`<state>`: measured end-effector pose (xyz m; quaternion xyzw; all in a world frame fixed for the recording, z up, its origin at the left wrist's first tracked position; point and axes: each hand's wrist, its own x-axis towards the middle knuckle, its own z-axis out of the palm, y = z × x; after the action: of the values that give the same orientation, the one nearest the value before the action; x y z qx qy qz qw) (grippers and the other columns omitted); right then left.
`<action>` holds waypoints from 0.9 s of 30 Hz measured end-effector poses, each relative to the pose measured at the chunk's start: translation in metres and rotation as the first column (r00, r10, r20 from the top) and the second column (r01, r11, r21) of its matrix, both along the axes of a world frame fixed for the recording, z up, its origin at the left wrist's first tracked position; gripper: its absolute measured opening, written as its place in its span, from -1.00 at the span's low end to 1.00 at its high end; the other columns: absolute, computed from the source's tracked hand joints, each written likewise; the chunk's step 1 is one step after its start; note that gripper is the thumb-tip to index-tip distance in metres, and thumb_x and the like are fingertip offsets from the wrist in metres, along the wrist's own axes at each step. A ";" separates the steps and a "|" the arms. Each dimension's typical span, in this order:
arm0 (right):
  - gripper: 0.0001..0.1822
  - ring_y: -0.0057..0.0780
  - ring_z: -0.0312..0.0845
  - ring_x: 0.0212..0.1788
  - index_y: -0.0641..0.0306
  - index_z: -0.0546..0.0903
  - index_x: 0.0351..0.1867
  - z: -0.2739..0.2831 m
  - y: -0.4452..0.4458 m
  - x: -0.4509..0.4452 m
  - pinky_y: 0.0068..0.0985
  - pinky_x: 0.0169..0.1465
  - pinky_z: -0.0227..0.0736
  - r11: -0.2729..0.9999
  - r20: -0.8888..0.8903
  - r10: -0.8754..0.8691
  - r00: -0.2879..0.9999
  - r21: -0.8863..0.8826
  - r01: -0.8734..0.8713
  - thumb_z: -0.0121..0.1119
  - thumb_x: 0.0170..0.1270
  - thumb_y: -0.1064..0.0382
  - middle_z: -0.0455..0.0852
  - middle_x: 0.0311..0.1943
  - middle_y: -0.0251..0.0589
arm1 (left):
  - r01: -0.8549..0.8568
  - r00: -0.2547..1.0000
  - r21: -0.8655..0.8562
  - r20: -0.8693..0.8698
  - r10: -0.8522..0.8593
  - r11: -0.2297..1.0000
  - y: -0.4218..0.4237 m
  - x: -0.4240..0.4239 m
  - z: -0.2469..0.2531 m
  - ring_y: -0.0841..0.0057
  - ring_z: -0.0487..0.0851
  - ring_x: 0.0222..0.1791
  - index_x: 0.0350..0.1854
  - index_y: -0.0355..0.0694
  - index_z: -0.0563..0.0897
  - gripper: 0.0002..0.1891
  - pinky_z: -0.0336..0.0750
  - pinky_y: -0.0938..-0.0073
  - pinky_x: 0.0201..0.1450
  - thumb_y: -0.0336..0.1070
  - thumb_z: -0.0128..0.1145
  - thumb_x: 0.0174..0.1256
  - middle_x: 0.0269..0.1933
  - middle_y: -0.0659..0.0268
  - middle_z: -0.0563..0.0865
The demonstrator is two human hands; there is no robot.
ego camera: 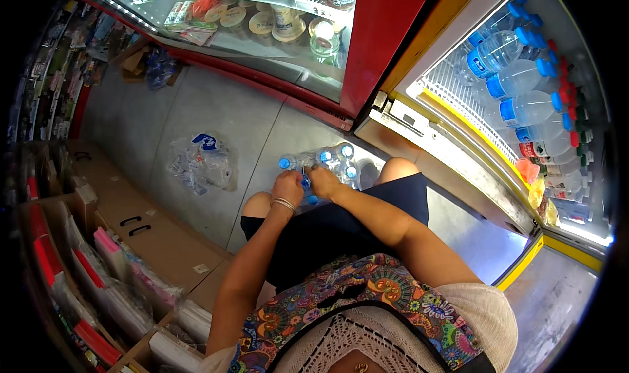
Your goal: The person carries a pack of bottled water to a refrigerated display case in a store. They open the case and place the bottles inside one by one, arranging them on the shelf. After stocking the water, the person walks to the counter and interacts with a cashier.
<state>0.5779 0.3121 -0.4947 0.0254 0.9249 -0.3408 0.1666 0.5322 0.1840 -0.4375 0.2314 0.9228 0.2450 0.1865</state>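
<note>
A pack of clear water bottles with blue caps (347, 151) stands on the floor between my knees. Plastic wrap (305, 180) with blue print shows on it between my hands. My left hand (287, 188), a bracelet at its wrist, has its fingers closed on the wrap at the pack's left side. Close beside it, my right hand (322, 182) also grips the wrap, its knuckles upward. Both hands hide part of the pack, so the exact hold of the fingertips is hard to see.
Crumpled clear plastic wrap (204, 159) lies on the grey tiles to the left. A red-framed fridge (388, 34) stands ahead; an open yellow-framed fridge (442, 108) with rows of bottles (528, 110) is at right. Low cabinets (147, 201) and filled bins (93, 274) line the left.
</note>
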 end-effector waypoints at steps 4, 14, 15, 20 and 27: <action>-0.56 0.06 0.57 -0.06 0.34 0.48 0.04 -0.001 -0.005 -0.008 -0.22 -0.02 0.51 0.987 0.089 0.157 0.984 0.029 -0.160 0.14 0.06 0.35 0.52 0.01 0.18 | 0.262 0.951 -0.265 0.234 -0.201 0.928 -0.005 0.015 -0.001 0.16 0.62 -0.17 -0.32 -0.17 0.66 -0.84 0.52 0.23 -0.08 -0.40 0.03 0.09 -0.26 0.13 0.66; -0.60 -0.01 0.64 -0.30 0.36 0.64 -0.32 0.047 0.029 0.001 -0.25 -0.18 0.53 0.966 -0.135 -0.254 0.958 -0.077 0.246 0.26 0.04 0.00 0.68 -0.40 0.10 | 0.578 0.802 -0.288 0.029 -0.597 0.763 0.005 0.037 0.001 0.23 0.64 -0.11 -0.06 -0.18 0.61 -0.71 0.51 0.21 -0.01 -0.41 -0.03 0.17 0.04 0.20 0.60; -0.59 -0.01 0.63 -0.32 0.36 0.64 -0.31 0.077 0.041 0.008 -0.26 -0.20 0.53 0.945 -0.179 -0.327 0.928 -0.091 0.315 0.26 0.05 -0.02 0.68 -0.40 0.10 | 0.571 0.796 -0.320 -0.012 -0.605 0.756 0.009 0.038 0.001 0.24 0.64 -0.09 -0.03 -0.18 0.61 -0.70 0.51 0.21 -0.01 -0.40 -0.03 0.19 0.06 0.21 0.59; -0.61 -0.22 0.61 -0.51 0.35 0.63 -0.39 0.256 0.118 0.058 -0.37 -0.36 0.50 0.770 -0.306 -0.637 0.707 -0.276 0.575 0.32 0.03 -0.01 0.64 -0.56 -0.04 | 0.617 0.780 -0.589 0.367 -0.507 0.522 0.029 0.026 -0.032 0.16 0.62 0.01 0.05 -0.27 0.53 -0.67 0.51 0.23 0.02 -0.32 -0.11 0.28 0.01 0.04 0.63; -0.70 -0.73 0.49 -0.54 0.37 0.64 -0.30 0.366 0.214 0.078 -0.66 -0.44 0.40 0.618 -0.798 -0.582 0.160 -0.306 0.724 0.36 0.02 0.19 0.59 -0.65 -0.31 | 0.535 0.841 -0.541 0.420 -0.342 0.649 0.025 0.018 -0.065 0.13 0.58 0.07 0.08 -0.26 0.53 -0.64 0.47 0.17 0.07 -0.27 -0.09 0.28 0.03 -0.01 0.62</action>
<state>0.6560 0.5264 -0.1287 0.2648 0.7959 -0.2743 -0.4703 0.5505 0.2087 -0.5024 0.3350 0.8282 -0.1070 0.4364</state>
